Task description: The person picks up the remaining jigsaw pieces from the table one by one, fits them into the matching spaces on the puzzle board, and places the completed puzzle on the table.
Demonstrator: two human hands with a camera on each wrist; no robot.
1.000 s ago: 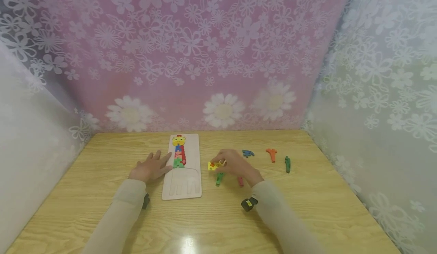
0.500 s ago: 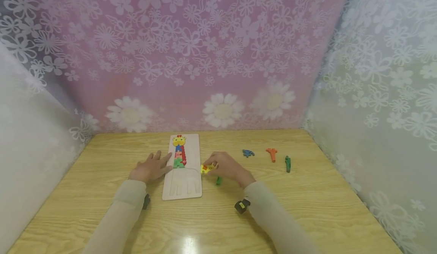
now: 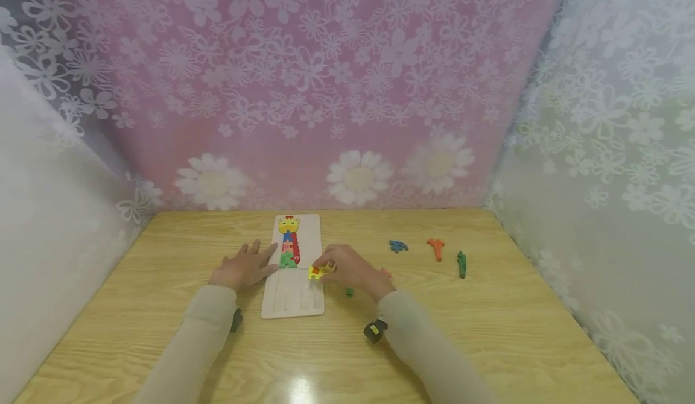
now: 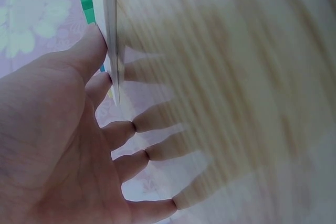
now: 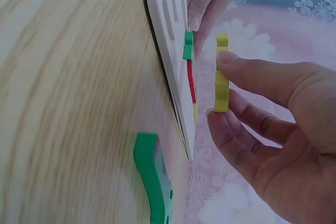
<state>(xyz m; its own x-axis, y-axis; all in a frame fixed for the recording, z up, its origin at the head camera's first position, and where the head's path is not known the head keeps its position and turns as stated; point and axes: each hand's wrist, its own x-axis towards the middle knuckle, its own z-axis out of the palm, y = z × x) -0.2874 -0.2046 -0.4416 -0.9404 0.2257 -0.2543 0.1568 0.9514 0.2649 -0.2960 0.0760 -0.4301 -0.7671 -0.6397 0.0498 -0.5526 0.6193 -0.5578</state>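
Note:
My right hand point(image 3: 353, 269) pinches a yellow puzzle piece point(image 5: 222, 77) with orange patches between thumb and fingers. In the right wrist view the piece is raised over the wooden puzzle board point(image 3: 312, 241), near its right edge. Several coloured pieces fill the board's upper part: a yellow giraffe head point(image 3: 289, 225), then blue, pink, red and green point(image 3: 288, 260) ones below it. Bare grooves mark the board's lower half. My left hand point(image 3: 243, 268) lies with spread fingers along the board's left edge, its thumb and forefinger point(image 4: 100, 83) right at the rim.
Loose pieces lie right of the board: a blue one point(image 3: 399, 246), an orange one point(image 3: 436, 248) and a dark green one point(image 3: 462, 265). A green piece point(image 5: 149, 174) and a pink one point(image 3: 385, 272) are partly hidden by my right hand. Flowered cloth walls surround the table.
My right hand has carried the yellow puzzle piece leftward from beside the board to over its right part. The left hand stays at the board's edge. The head view has shifted slightly.

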